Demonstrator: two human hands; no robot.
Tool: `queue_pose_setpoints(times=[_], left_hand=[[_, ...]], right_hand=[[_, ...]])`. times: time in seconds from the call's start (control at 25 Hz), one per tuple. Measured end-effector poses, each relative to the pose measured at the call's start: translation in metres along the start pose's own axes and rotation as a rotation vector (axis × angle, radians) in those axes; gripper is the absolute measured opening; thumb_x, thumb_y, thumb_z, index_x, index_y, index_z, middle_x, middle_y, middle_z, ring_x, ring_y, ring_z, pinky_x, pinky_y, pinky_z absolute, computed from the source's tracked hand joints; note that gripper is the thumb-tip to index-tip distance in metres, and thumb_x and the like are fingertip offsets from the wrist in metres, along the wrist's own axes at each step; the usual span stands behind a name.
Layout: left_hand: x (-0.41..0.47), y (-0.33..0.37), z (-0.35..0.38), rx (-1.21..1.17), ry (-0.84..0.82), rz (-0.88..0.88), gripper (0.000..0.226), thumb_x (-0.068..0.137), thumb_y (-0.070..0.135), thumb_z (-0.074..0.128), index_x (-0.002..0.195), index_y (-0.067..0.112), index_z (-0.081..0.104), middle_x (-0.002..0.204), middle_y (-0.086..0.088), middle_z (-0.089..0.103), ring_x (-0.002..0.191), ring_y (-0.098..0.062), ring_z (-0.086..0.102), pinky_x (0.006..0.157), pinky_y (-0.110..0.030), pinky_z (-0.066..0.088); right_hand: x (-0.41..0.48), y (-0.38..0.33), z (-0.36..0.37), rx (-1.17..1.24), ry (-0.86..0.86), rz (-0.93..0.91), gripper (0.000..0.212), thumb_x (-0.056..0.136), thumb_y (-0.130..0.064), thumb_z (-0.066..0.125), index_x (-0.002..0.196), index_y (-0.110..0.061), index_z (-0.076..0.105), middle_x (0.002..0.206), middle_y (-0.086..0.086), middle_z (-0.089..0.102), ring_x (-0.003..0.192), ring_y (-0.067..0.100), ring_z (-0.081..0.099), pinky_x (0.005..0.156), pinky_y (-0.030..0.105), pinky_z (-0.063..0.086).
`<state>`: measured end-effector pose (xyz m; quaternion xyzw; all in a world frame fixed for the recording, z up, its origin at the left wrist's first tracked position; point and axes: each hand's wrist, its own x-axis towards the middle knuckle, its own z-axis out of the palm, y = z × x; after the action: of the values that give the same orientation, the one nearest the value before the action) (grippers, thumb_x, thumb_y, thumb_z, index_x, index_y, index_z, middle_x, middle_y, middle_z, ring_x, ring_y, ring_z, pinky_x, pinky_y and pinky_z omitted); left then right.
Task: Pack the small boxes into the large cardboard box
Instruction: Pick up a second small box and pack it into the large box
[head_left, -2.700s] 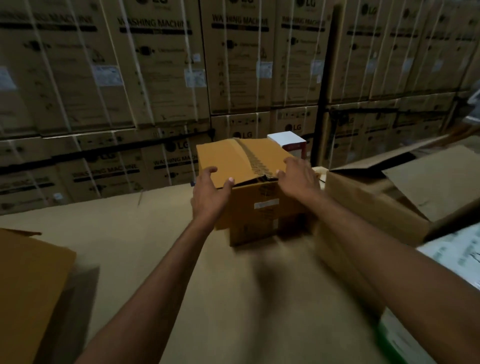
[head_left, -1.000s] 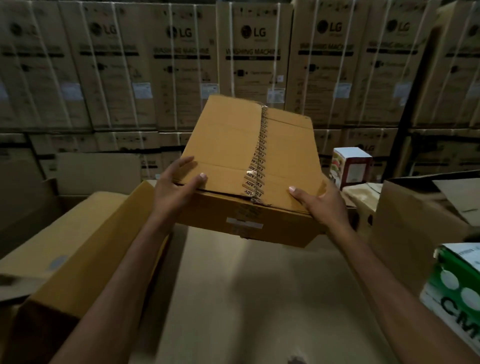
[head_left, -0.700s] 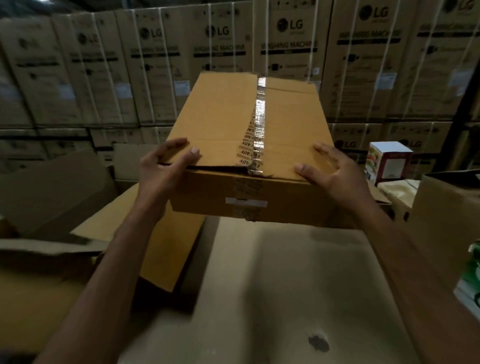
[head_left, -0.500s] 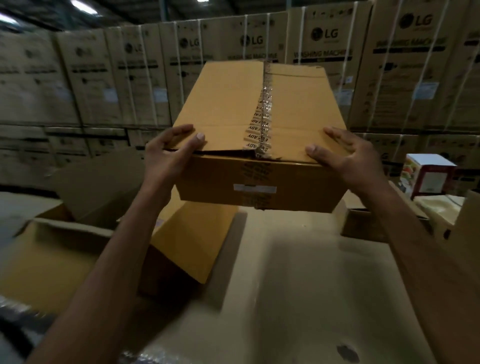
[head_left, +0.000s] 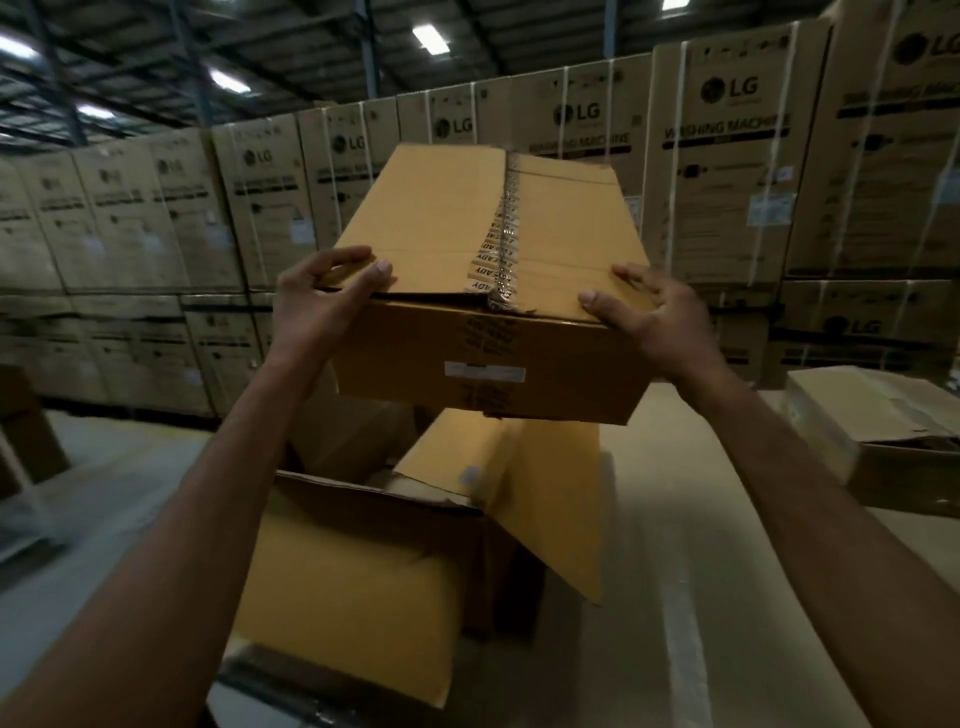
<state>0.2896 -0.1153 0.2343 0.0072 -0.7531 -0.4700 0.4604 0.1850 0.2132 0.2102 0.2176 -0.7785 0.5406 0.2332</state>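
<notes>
— From where we stand, what is nearest?

— The large box (head_left: 374, 493), low and near, a little to the left. Its top is open and the flaps are folded outward; the right flap (head_left: 524, 499) leans down on the pale surface (head_left: 675, 571). I think they are kept so to leave the mouth free for packing.

— And the small box?

— The small box (head_left: 483, 260) is in the air, just above and behind that opening, touching nothing but the hands. Its top is closed with a strip of tape along the middle.

— How does the person hold it?

— At the two near corners. The left hand (head_left: 322, 296) has the thumb on the lid and the fingers curled over the left edge. The right hand (head_left: 654, 317) has the thumb on the lid and the fingers wrapped down the right side. Both grasp it firmly, probably because it is wide and must be lowered level.

— How many things do you count?

— Two hands, one small box, one large box. Further right lies one more open carton (head_left: 872, 421). What is inside the large box I cannot tell.

— And far behind?

— A wall of washing machine cartons (head_left: 727, 182), stacked in at least two rows, too many to count surely.
</notes>
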Motion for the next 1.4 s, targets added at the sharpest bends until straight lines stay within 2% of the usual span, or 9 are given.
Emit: queue_pose_setpoints(times=[0.24, 0.48, 0.68, 0.88, 1.0, 1.2, 1.32, 1.4], left_hand=[[0.049, -0.082, -0.069, 0.004, 0.006, -0.062, 0.045, 0.073, 0.063, 0.081, 0.111, 0.039, 0.076, 0.120, 0.009, 0.069, 0.111, -0.007, 0.064, 0.091, -0.040, 0.059], [0.087, -0.144, -0.105, -0.002, 0.059, -0.108, 0.040, 0.075, 0.054, 0.083, 0.109, 0.034, 0.079, 0.115, 0.006, 0.072, 0.109, -0.009, 0.066, 0.087, -0.034, 0.058], [0.111, -0.186, -0.136, 0.027, 0.113, -0.155, 0.038, 0.076, 0.048, 0.085, 0.109, 0.030, 0.079, 0.110, 0.004, 0.074, 0.104, -0.010, 0.069, 0.090, -0.040, 0.057], [0.141, -0.228, -0.167, 0.042, 0.090, -0.159, 0.035, 0.072, 0.055, 0.084, 0.101, 0.037, 0.080, 0.105, 0.008, 0.076, 0.103, -0.009, 0.069, 0.089, -0.038, 0.057], [0.168, -0.248, -0.186, 0.074, 0.034, -0.135, 0.030, 0.073, 0.055, 0.082, 0.096, 0.036, 0.081, 0.098, 0.011, 0.077, 0.102, -0.010, 0.070, 0.086, -0.036, 0.056], [0.188, -0.280, -0.203, 0.175, -0.052, -0.061, 0.035, 0.076, 0.060, 0.076, 0.099, 0.034, 0.080, 0.095, 0.013, 0.077, 0.097, -0.008, 0.070, 0.089, -0.040, 0.056], [0.193, -0.286, -0.200, 0.230, -0.111, 0.024, 0.033, 0.081, 0.058, 0.072, 0.101, 0.033, 0.079, 0.096, 0.013, 0.075, 0.095, -0.005, 0.068, 0.085, -0.034, 0.055], [0.195, -0.286, -0.197, 0.263, -0.123, 0.072, 0.032, 0.082, 0.058, 0.071, 0.102, 0.033, 0.077, 0.097, 0.013, 0.073, 0.094, -0.005, 0.067, 0.078, -0.028, 0.052]], right_hand=[[0.015, -0.012, 0.117, 0.003, -0.026, 0.050, 0.075, 0.076, -0.071, 0.075, 0.141, -0.036, 0.060, 0.151, -0.001, 0.051, 0.134, 0.021, 0.049, 0.106, 0.044, 0.047], [0.044, -0.001, 0.211, 0.012, -0.091, 0.068, 0.086, 0.069, -0.085, 0.064, 0.140, -0.038, 0.059, 0.149, 0.000, 0.053, 0.129, 0.022, 0.052, 0.102, 0.047, 0.049], [0.065, -0.003, 0.280, 0.005, -0.136, 0.084, 0.070, 0.083, -0.070, 0.069, 0.142, -0.035, 0.058, 0.147, 0.001, 0.053, 0.116, 0.016, 0.050, 0.089, 0.038, 0.047], [0.066, -0.006, 0.339, 0.021, -0.168, 0.155, 0.070, 0.085, -0.068, 0.068, 0.144, -0.033, 0.056, 0.148, 0.000, 0.051, 0.124, 0.019, 0.050, 0.098, 0.043, 0.048], [0.062, -0.007, 0.374, 0.046, -0.140, 0.233, 0.072, 0.081, -0.071, 0.068, 0.142, -0.034, 0.057, 0.146, 0.000, 0.053, 0.123, 0.022, 0.052, 0.097, 0.043, 0.049], [0.045, 0.003, 0.422, 0.093, -0.216, 0.441, 0.084, 0.070, -0.077, 0.065, 0.142, -0.035, 0.053, 0.139, 0.001, 0.055, 0.115, 0.023, 0.059, 0.099, 0.048, 0.052], [0.038, 0.011, 0.440, 0.125, -0.240, 0.547, 0.081, 0.080, -0.068, 0.068, 0.146, -0.027, 0.048, 0.141, 0.002, 0.054, 0.119, 0.024, 0.059, 0.100, 0.043, 0.052], [0.035, 0.019, 0.450, 0.109, -0.245, 0.621, 0.078, 0.084, -0.067, 0.066, 0.144, -0.020, 0.046, 0.139, 0.003, 0.055, 0.117, 0.025, 0.059, 0.092, 0.041, 0.053]])
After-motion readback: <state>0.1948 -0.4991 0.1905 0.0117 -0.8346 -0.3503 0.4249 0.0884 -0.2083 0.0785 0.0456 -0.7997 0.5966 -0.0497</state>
